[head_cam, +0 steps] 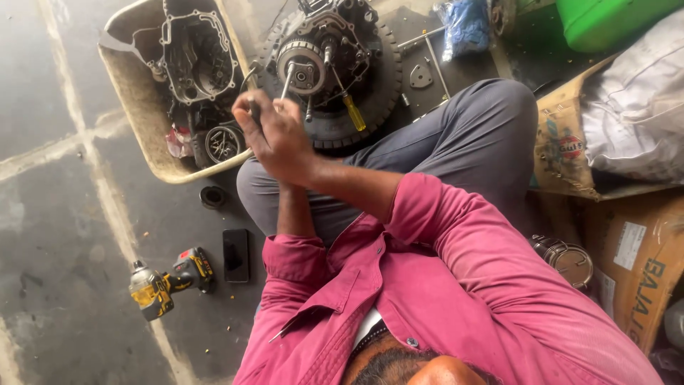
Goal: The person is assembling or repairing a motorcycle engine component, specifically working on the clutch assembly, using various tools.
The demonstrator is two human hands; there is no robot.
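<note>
The person sits on the dark floor [64, 235] in a pink shirt and grey trousers; the two hands are up close together in front of the chest, over the knees; the right hand [281, 139] is on top, with its fingers curled shut round a thin metal tool [286, 82]; the tool's shaft pokes up out of the fist toward the engine; the left hand [249, 114] is mostly hidden behind the right one; it seems to pinch something dark and small, but I cannot tell for sure if it is shut or open.

Just past the hands sits a motorbike engine [324, 53] with its side cover off; the round clutch [301, 65] shows in the middle of it; the engine rests on a black tyre [381, 78] lying flat on the floor; a screwdriver with a yellow handle [350, 107] leans on the engine, near the tyre's front edge.

To the left of the engine is a dirty cream tub [132, 93]; inside it lie a grey engine cover [196, 50] and a round ring part [222, 142] near the tub's near corner.

On the floor beside the person's left knee lies a black phone [236, 254]; next to it lies a yellow and black power drill [167, 281]; a small black ring [212, 196] lies just below the tub.

A green can [605, 21] sits at the top right; brown cardboard boxes [634, 249] stand along the right edge.
</note>
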